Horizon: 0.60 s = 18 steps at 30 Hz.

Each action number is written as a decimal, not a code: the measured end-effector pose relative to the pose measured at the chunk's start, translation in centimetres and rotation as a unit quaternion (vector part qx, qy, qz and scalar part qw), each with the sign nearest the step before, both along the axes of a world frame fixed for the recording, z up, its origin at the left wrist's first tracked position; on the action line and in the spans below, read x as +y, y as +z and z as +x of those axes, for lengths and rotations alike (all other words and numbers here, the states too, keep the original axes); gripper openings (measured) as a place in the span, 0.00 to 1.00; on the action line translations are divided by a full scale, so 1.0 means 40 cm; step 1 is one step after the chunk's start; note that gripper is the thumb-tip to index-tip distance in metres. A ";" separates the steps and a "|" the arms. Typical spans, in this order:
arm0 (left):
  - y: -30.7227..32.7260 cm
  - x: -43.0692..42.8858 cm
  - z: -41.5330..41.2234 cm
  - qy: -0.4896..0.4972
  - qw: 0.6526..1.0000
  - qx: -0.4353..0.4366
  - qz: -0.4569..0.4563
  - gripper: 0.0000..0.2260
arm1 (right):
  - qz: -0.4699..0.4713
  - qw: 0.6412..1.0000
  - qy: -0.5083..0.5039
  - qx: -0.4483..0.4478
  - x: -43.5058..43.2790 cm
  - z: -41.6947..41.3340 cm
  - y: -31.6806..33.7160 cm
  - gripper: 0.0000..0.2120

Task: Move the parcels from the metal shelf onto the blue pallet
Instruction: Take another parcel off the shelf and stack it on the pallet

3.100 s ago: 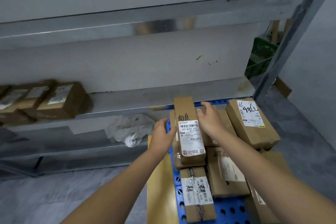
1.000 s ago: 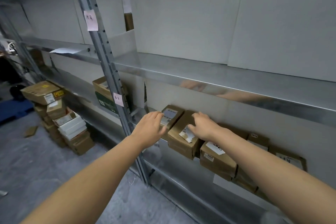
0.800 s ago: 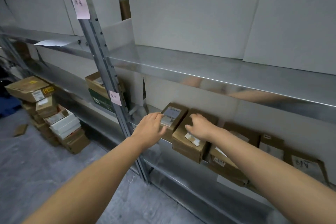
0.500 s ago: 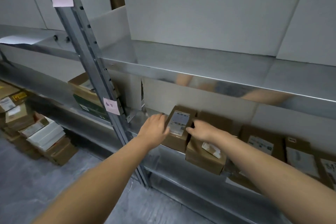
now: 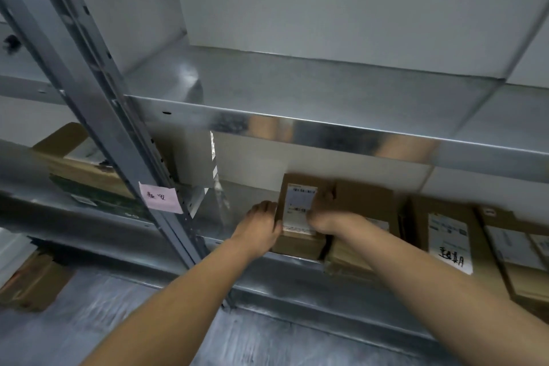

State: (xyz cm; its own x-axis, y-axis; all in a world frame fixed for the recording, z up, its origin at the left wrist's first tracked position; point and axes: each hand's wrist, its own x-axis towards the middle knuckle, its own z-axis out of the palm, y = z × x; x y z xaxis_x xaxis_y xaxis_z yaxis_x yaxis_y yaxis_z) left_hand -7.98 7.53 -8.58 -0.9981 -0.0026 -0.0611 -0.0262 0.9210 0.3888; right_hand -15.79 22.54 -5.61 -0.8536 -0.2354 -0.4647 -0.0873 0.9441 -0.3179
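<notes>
Nearest the camera, the left hand [image 5: 261, 227] is curling its fingers round the left side of a small brown parcel [image 5: 299, 205]. The right hand [image 5: 325, 217] is closing on the opposite side, thumb lying over the white label. The opposed two-sided grip is clamping the carton between the palms, probably so that it can be lifted without tipping.

The parcel is sitting on the lower deck of the metal shelf [image 5: 285, 282], close to the front lip. It is the leftmost of a row, and the right hand is reaching across the neighbouring parcel [image 5: 364, 205], which lies tight against the held one. Working from the open end of the row is giving the left hand free access to an exposed face.

Further right, a parcel with a handwritten label [image 5: 450, 236] and a further parcel [image 5: 528, 249] are lying flat, labels upward, awaiting transfer. Whether the held parcel is already clear of the deck cannot be told.

Beyond the row, an upright post [image 5: 98, 98] is carrying a pink note [image 5: 162, 201]. White back panels [image 5: 326, 0] are closing off the rear of the bay, so removal must proceed toward the front. No blue pallet is appearing in view.
</notes>
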 end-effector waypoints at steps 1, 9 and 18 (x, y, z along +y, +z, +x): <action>-0.009 -0.003 -0.004 -0.003 1.000 -0.005 0.018 0.17 | 0.004 1.000 -0.011 -0.003 -0.008 0.004 -0.003 0.36; -0.040 -0.005 -0.034 0.097 0.948 -0.046 0.299 0.11 | -0.163 0.980 -0.094 -0.069 -0.028 0.008 -0.041 0.37; -0.060 0.005 -0.004 0.150 0.916 -0.042 0.369 0.12 | -0.203 0.966 -0.131 -0.094 -0.027 0.031 -0.038 0.34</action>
